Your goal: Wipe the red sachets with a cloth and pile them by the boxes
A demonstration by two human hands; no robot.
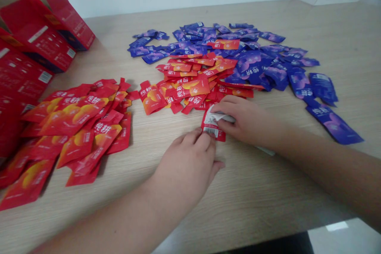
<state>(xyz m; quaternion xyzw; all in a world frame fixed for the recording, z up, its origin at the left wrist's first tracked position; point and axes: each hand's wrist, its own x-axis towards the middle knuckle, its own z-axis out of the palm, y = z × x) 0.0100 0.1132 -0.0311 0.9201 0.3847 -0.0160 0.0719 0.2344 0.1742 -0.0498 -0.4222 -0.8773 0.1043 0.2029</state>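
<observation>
A red sachet [213, 132] lies barcode side up on the table, near the front of the red pile. My left hand [190, 158] presses its curled fingertips on the sachet's lower left edge, thumb tucked to the side. In my right hand [238, 117] is a crumpled white tissue [214, 116], pinched against the sachet's upper part. The fingers hide some of both. Just beyond my hands is a heap of red sachets [190, 87] with orange-yellow print. Purple-blue sachets [253, 63] spread behind it and to the right.
A second heap of red sachets [80, 123] lies at the left. Red cartons [38, 43] stand at the far left. One purple sachet [335, 123] lies apart at the right. A white strip [266, 151] shows beneath my right forearm. The white wall borders the wooden table [262, 194].
</observation>
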